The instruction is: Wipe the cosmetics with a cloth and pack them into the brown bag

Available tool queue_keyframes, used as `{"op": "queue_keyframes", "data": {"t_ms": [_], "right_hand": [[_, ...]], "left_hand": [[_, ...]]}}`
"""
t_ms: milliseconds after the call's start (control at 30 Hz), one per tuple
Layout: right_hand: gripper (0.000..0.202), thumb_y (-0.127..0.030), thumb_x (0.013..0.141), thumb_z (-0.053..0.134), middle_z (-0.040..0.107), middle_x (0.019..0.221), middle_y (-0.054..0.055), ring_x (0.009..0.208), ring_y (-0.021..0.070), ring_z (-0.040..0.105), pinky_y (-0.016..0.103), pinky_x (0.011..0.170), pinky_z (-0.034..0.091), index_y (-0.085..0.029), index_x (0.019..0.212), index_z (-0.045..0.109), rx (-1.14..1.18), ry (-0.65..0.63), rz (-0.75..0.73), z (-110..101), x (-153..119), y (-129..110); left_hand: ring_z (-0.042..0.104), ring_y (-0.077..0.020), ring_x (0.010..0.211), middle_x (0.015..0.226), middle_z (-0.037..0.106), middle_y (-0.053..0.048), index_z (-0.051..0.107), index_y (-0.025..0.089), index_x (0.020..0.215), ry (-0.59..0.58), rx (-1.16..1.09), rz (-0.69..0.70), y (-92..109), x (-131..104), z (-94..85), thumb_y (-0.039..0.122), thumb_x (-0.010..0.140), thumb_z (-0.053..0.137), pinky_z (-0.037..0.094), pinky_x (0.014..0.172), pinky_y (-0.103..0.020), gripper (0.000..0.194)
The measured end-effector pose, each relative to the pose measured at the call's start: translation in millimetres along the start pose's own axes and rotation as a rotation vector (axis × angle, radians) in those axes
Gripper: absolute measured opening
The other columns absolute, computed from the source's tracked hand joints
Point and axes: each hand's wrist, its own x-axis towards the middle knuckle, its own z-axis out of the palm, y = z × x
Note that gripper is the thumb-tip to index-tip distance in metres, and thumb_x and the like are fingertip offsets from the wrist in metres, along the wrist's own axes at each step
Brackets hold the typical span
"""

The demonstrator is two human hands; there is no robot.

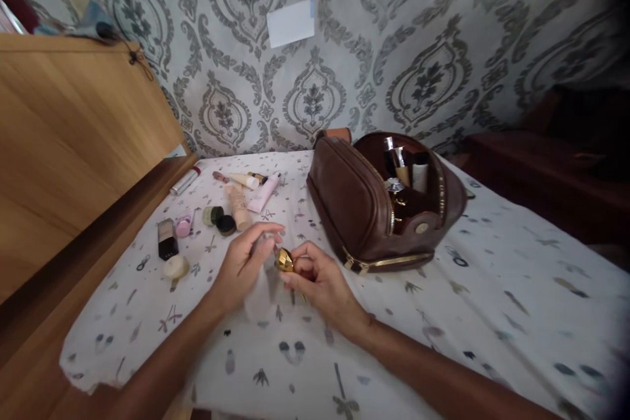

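Open cloth (295, 374) nearer than left hand (241, 266), edge (104, 305) leftward; brown bag (344, 190) near right hand (325, 279). Pinching gold piece (284, 260) in right; left curled close, grip unclear.

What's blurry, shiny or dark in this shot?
Head view: smeared, indistinct pale patch below the left hand; head view: bright glints on the faceted gold item in the right hand; head view: upper right corner nearly black.

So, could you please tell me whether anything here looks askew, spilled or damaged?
The white paper on the patterned wall looks askew, its right end higher, against the upright pattern. I see nothing spilled or damaged: cosmetics lie loosely beside the open brown bag, and the right hand holds a gold item.
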Motion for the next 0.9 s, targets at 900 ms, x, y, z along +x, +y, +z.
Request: {"op": "queue_keyframes", "data": {"t_ms": [900], "right_hand": [[0.051, -0.057, 0.054, 0.086, 0.057, 0.048, -0.007, 0.043, 0.0049, 0.054, 0.016, 0.047, 0.04, -0.014, 0.067, 0.062, 0.29, -0.062, 0.169, -4.5, 7.5, 11.7]], "left_hand": [[0.065, -0.0177, 0.087, 0.1, 0.073, 0.002, 0.071, 0.027, 0.098, -0.031, 0.256, 0.303, 114.3, 111.8, 1.5, 0.035, 0.089, 0.06, 0.048, 0.075, -0.026, 0.017]]}}
